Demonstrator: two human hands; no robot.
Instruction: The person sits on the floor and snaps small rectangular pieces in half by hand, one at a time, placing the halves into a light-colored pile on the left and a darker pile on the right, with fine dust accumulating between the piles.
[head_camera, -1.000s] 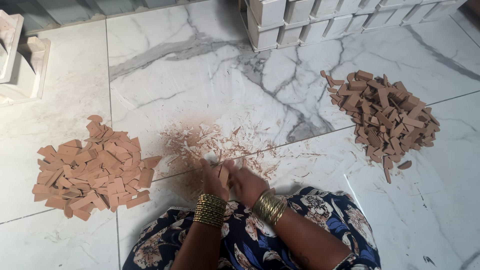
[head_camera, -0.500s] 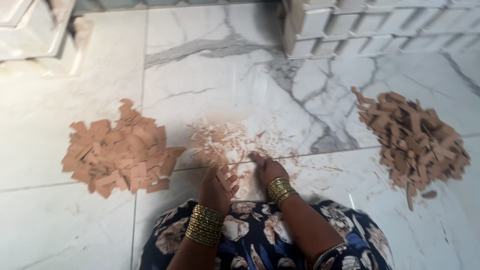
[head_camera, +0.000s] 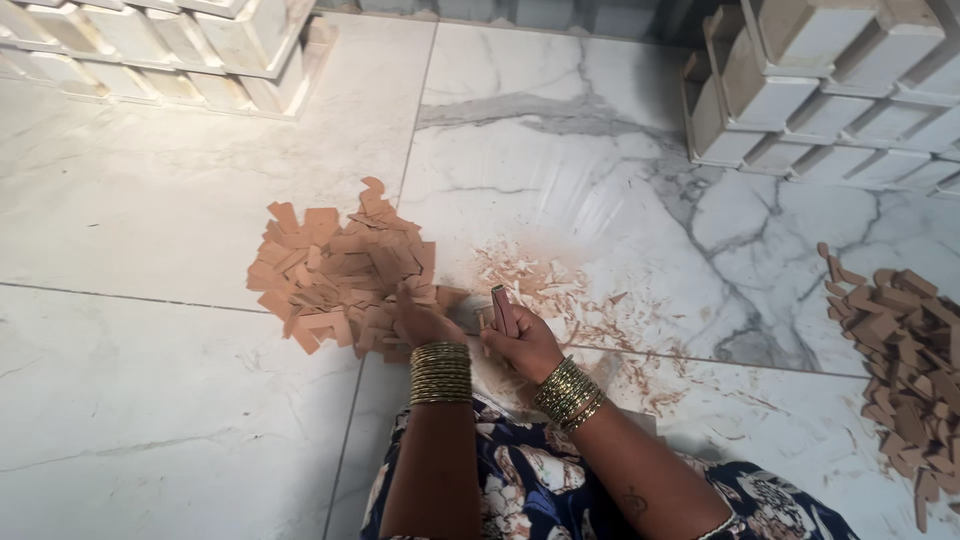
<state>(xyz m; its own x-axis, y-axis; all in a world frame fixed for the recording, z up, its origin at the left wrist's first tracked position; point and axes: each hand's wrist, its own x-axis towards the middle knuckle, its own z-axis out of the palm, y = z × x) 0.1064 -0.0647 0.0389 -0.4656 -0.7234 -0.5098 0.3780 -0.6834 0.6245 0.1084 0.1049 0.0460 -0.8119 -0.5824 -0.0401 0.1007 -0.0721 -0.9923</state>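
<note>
My left hand (head_camera: 422, 322) rests at the near edge of a heap of flat terracotta-coloured pieces (head_camera: 335, 270) on the marble floor, its fingers down among them; whether it grips one is hidden. My right hand (head_camera: 522, 345) holds a small brown piece (head_camera: 503, 310) upright between thumb and fingers, just in front of a scatter of pale shavings and dust (head_camera: 555, 290). Both wrists wear stacks of gold bangles. A second heap of darker brown pieces (head_camera: 900, 345) lies far to the right, away from both hands.
White moulded blocks are stacked at the top left (head_camera: 180, 45) and top right (head_camera: 830, 90). My lap in dark blue flowered cloth (head_camera: 530, 480) fills the bottom edge. White marble floor tiles (head_camera: 150, 400) with grey veins spread all around.
The view has swung left and closer. My left hand has moved left onto the light heap. My right hand has lifted a small brown piece upright from the shavings.
</note>
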